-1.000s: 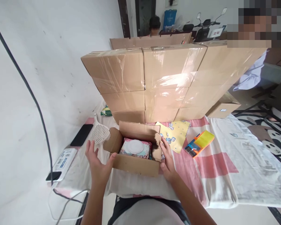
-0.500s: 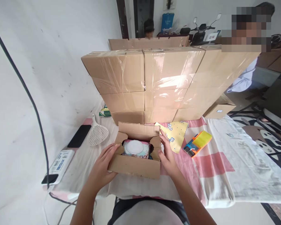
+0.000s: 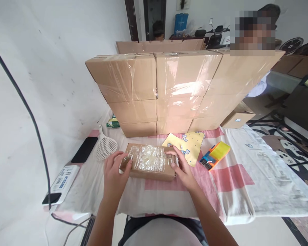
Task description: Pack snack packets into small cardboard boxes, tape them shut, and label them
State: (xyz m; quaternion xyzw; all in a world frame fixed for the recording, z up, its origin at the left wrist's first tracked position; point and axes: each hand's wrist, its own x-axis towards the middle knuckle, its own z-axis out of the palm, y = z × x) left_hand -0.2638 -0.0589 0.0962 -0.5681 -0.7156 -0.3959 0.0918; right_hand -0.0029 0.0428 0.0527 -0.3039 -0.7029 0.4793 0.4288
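small brown box (image 3: 149, 166), flaps shut, taped top

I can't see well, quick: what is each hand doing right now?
Left hand: grip closed on the left end of the small cardboard box, flaps folded shut.
Right hand: grip closed on the box's right end.

One small cardboard box (image 3: 149, 166) lies on the table, with two hands on it: one left hand (image 3: 114, 176), one right hand (image 3: 182, 168). Behind it stands one stack of large taped cartons (image 3: 179, 89). Beside these lie one black phone (image 3: 84, 154), one white slotted scoop (image 3: 106, 147), one yellow printed sheet (image 3: 187, 147) and one orange-and-yellow tool (image 3: 215, 155).
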